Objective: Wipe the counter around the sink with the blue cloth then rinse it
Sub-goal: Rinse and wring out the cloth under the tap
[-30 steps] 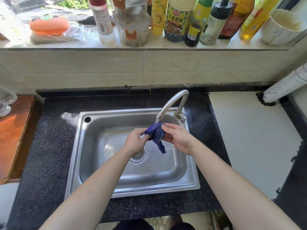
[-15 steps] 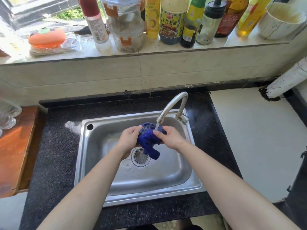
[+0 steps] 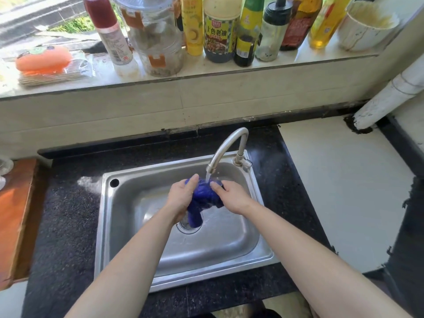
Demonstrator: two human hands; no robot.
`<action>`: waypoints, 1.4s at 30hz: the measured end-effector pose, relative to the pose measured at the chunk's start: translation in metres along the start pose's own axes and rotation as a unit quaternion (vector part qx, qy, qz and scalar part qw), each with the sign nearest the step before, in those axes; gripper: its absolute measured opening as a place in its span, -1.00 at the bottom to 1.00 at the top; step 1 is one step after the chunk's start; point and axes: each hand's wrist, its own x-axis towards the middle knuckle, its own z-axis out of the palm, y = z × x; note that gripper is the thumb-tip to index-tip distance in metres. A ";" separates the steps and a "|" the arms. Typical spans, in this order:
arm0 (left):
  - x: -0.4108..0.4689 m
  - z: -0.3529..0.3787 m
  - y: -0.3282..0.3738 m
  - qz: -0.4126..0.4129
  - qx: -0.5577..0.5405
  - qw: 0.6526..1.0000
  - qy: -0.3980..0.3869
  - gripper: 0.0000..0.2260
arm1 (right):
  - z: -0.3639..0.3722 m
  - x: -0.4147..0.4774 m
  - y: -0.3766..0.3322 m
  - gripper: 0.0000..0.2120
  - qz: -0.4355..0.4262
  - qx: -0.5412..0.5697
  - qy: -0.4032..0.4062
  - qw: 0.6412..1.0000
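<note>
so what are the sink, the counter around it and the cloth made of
The sink looks like stainless steel with a brushed finish: grey metal, soft reflections, a pressed rim.
The counter seems to be polished dark granite or similar stone: black with fine pale speckles and a glare patch.
The blue cloth is soft fabric, wet: it bunches and droops in folds.

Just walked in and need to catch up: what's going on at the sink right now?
A person is rinsing the blue cloth under the running faucet. The left hand and the right hand both hold the bunched cloth over the sink, and the stream of water falls onto it. One end of the cloth hangs down toward the drain.
</note>
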 end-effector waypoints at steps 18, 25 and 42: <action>-0.017 -0.005 0.003 0.025 0.008 1.000 0.001 -0.78 | 0.039 0.013 -0.011 -0.63 0.088 0.182 0.029 0.979; -0.014 -0.007 -0.004 -0.036 -0.062 0.995 0.068 -0.69 | 0.042 0.011 -0.002 -0.76 0.051 0.160 -0.003 0.986; -0.026 -0.005 -0.001 -0.007 -0.082 0.996 -0.023 -0.81 | 0.028 0.008 0.010 -0.70 0.020 0.129 0.067 0.989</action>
